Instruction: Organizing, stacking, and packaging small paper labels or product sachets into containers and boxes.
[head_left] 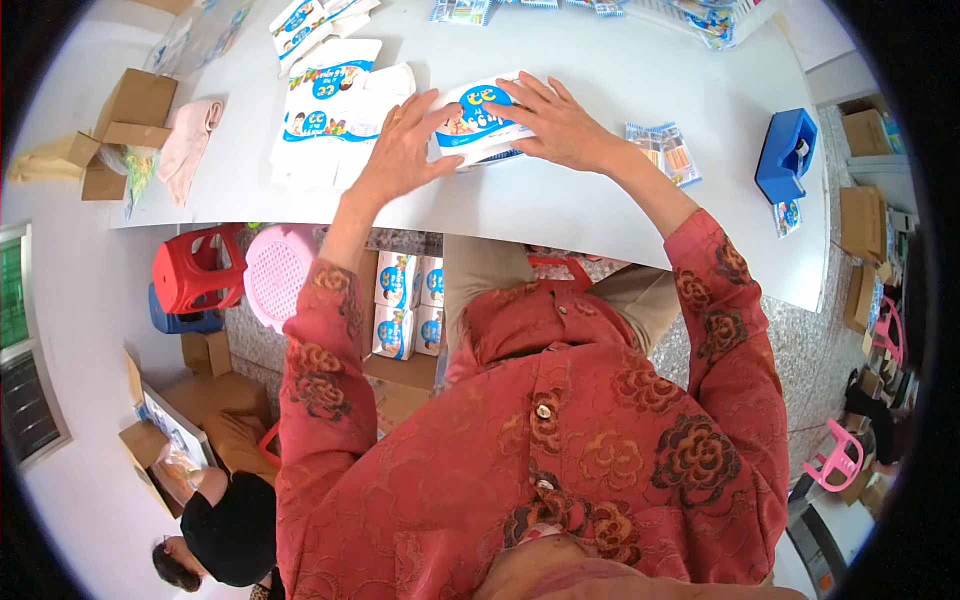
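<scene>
A white carton with blue print (476, 118) lies on the table in front of me, between my two hands. My left hand (402, 150) grips its left end, thumb along the near edge and fingers at the far corner. My right hand (562, 125) is on the right end, fingers over the top face and thumb at the near side. A strip of something dark blue shows under the carton's near edge; I cannot make out what it is. Left of my left hand lie several flat cartons (325, 135) with the same print, overlapping.
Small clear packets (664, 152) lie right of my right hand. A blue tape dispenser (786, 155) stands near the right edge of the white table (600, 225). A pink cloth (192, 145) is at the left edge. Stools (280, 275) and filled cartons (395, 305) are below. Another person (228, 530) is lower left.
</scene>
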